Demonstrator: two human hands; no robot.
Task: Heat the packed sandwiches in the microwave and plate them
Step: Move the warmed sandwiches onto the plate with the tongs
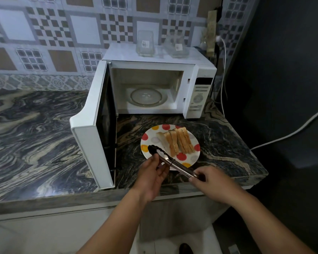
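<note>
**A:** Where are your sandwiches right now?

**B:** Lined up on edge across the spotted plate (pixel 195 158), which sits on the marble counter (pixel 228 143) just in front of the microwave (pixel 154 57). The sandwiches (pixel 178 142) lean on one another, which is likely why they stay upright.

**A:** And the oven?

**B:** Its door (pixel 92 143) is swung wide to your left, and the glass turntable (pixel 148 97) inside carries nothing. Two clear containers (pixel 145 44) stand on its roof, apparently emptied. I'd judge the heating done and the plating nearly finished.

**A:** What are my hands doing?

**B:** Both are on the tongs (pixel 170 159). Your right hand (pixel 211 182) pinches the handle end; your left hand (pixel 153 177) pinches the arms partway along, probably to steady or squeeze them. The black tips rest close together over the plate's near-left rim, holding no bread.

**A:** Any worry?

**B:** The plate sits near the counter's edge, so I'd mind nudging it.
</note>
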